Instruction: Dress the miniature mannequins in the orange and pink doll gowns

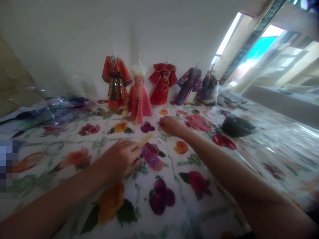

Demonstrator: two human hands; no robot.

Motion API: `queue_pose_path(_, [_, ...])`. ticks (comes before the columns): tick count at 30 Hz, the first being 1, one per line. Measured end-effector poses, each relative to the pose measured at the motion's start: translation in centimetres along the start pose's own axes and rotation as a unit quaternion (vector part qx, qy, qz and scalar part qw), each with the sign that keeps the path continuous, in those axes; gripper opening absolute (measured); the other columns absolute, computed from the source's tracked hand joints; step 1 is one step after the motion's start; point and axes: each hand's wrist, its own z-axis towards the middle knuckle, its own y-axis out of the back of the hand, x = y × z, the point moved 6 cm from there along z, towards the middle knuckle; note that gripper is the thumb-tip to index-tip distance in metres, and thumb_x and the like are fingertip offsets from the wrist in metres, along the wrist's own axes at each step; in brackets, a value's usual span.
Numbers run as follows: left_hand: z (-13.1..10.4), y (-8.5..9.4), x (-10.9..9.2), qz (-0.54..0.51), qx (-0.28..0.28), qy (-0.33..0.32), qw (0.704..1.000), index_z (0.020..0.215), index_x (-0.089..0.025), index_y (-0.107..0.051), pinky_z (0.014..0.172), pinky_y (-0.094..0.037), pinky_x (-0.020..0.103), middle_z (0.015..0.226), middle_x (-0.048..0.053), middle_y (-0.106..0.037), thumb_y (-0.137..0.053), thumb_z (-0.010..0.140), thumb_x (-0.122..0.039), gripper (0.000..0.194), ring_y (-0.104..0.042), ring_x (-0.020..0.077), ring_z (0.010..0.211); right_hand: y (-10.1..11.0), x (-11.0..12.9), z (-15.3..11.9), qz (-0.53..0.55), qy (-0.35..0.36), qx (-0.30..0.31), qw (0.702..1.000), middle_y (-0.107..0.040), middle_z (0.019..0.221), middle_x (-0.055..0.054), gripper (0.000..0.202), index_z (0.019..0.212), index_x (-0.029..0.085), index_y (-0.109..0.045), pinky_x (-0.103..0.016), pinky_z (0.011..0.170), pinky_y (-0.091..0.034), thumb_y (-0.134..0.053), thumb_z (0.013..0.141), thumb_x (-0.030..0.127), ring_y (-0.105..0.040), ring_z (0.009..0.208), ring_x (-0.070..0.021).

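Observation:
My left hand (122, 158) is closed on a small strip of fabric, yellow at its upper end (145, 139) and purple, blue and pink lower down (152, 157), lying over the printed tablecloth. To the right and farther back, my right hand (169, 126) is closed, its fingers curled near the cloth; what it may hold is too small to make out. Just behind the hands stands a doll-size pink dress (140, 101) with a cream top on a stand. Red-handled scissors (224, 141) lie to the right of my right forearm.
Small costumes in orange (116, 78), red (163, 83) and purple (188, 85) stand by the wall. Plastic packets (62, 111) lie at the left, with a clear ring (54, 148) nearer. A dark bundle (238, 126) and pink fabric (198, 122) lie at the right.

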Motion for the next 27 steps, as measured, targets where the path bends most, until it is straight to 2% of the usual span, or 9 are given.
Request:
queue_pose_path(4, [-0.2, 1.2, 0.2, -0.072, -0.05, 0.032, 0.996, 0.098, -0.013, -0.065, 0.086, -0.049, 0.045, 0.1, 0.012, -0.067, -0.043, 0.099, -0.028, 0.027, -0.062, 0.0266, 0.097, 2.0, 0.6, -1.2, 0.038, 0.019, -0.031, 0.999, -0.069, 0.099, -0.013, 0.02, 0.094, 0.013, -0.065, -0.029, 0.076, -0.042, -0.047, 0.084, 0.011, -0.062, 0.089, -0.0204])
queue_pose_path(7, [-0.3, 1.1, 1.7, -0.237, -0.05, 0.146, 0.959, 0.095, -0.017, -0.064, 0.078, -0.05, 0.037, 0.093, 0.008, -0.067, -0.043, 0.099, -0.04, 0.031, -0.063, 0.021, 0.085, 4.5, 3.0, -4.1, 0.082, 0.073, -0.057, 0.992, -0.067, 0.098, -0.006, 0.019, 0.098, 0.017, -0.062, -0.025, 0.08, -0.043, -0.049, 0.085, 0.011, -0.06, 0.087, -0.0149])
queue_pose_path(9, [-0.5, 0.0, 2.7, -0.398, -0.025, 0.242, 0.885, 0.095, -0.018, -0.063, 0.071, -0.051, 0.033, 0.089, 0.006, -0.068, -0.044, 0.097, -0.048, 0.036, -0.065, 0.0187, 0.077, 6.5, 5.7, -6.9, 0.151, 0.158, -0.1, 0.971, -0.065, 0.095, -0.004, 0.016, 0.099, 0.016, -0.061, -0.024, 0.079, -0.044, -0.05, 0.088, 0.012, -0.059, 0.085, -0.0131])
queue_pose_path(11, [-0.8, -1.3, 2.8, -0.555, 0.004, 0.311, 0.772, 0.101, -0.019, -0.062, 0.068, -0.052, 0.032, 0.088, 0.006, -0.07, -0.045, 0.095, -0.054, 0.04, -0.067, 0.0188, 0.075, 7.9, 8.4, -9.9, 0.208, 0.245, -0.127, 0.938, -0.063, 0.095, -0.005, 0.015, 0.1, 0.015, -0.061, -0.024, 0.074, -0.046, -0.049, 0.092, 0.013, -0.059, 0.082, -0.0129])
queue_pose_path(13, [-0.9, -2.3, 2.1, -0.664, 0.038, 0.338, 0.666, 0.106, -0.019, -0.061, 0.068, -0.053, 0.031, 0.088, 0.006, -0.071, -0.047, 0.094, -0.056, 0.041, -0.069, 0.0196, 0.076, 8.0, 10.3, -12.1, 0.184, 0.268, -0.129, 0.937, -0.062, 0.094, -0.007, 0.018, 0.102, 0.013, -0.063, -0.026, 0.068, -0.045, -0.046, 0.095, 0.013, -0.057, 0.078, -0.0139])
queue_pose_path(15, [-0.9, -2.7, 1.2, -0.711, 0.063, 0.335, 0.615, 0.107, -0.02, -0.061, 0.07, -0.054, 0.031, 0.088, 0.006, -0.072, -0.05, 0.093, -0.056, 0.04, -0.07, 0.0201, 0.08, 7.6, 11.6, -13.7, 0.137, 0.295, -0.162, 0.932, -0.062, 0.093, -0.008, 0.021, 0.1, 0.012, -0.064, -0.027, 0.066, -0.045, -0.043, 0.097, 0.011, -0.055, 0.076, -0.0151])
queue_pose_path(17, [-1.0, -2.7, 0.6, -0.711, 0.08, 0.324, 0.619, 0.108, -0.02, -0.063, 0.071, -0.053, 0.03, 0.091, 0.006, -0.072, -0.057, 0.091, -0.052, 0.036, -0.07, 0.0197, 0.083, 6.8, 12.3, -14.5, 0.115, 0.32, -0.191, 0.921, -0.062, 0.091, -0.008, 0.022, 0.094, 0.012, -0.064, -0.028, 0.067, -0.045, -0.042, 0.097, 0.01, -0.054, 0.075, -0.0157])
queue_pose_path(21, [-1.0, -3.0, 0.6, -0.671, 0.093, 0.312, 0.666, 0.11, -0.021, -0.064, 0.072, -0.052, 0.026, 0.093, 0.003, -0.071, -0.069, 0.086, -0.037, 0.03, -0.067, 0.0153, 0.082, 4.8, 12.2, -14.5, 0.111, 0.332, -0.184, 0.918, -0.062, 0.088, -0.008, 0.022, 0.093, 0.012, -0.064, -0.03, 0.069, -0.049, -0.042, 0.098, 0.012, -0.053, 0.075, -0.0158])
queue_pose_path(27, [-0.5, -1.5, 2.7, -0.581, -0.009, 0.278, 0.765, 0.104, -0.02, -0.065, 0.07, -0.052, 0.024, 0.089, 0.001, -0.07, -0.069, 0.085, -0.027, 0.021, -0.065, 0.0121, 0.076, 4.6, 10.2, -13.4, 0.23, 0.275, -0.161, 0.92, -0.063, 0.105, -0.01, 0.02, 0.113, 0.014, -0.058, -0.03, 0.077, -0.054, -0.046, 0.096, 0.015, -0.061, 0.092, -0.0173])
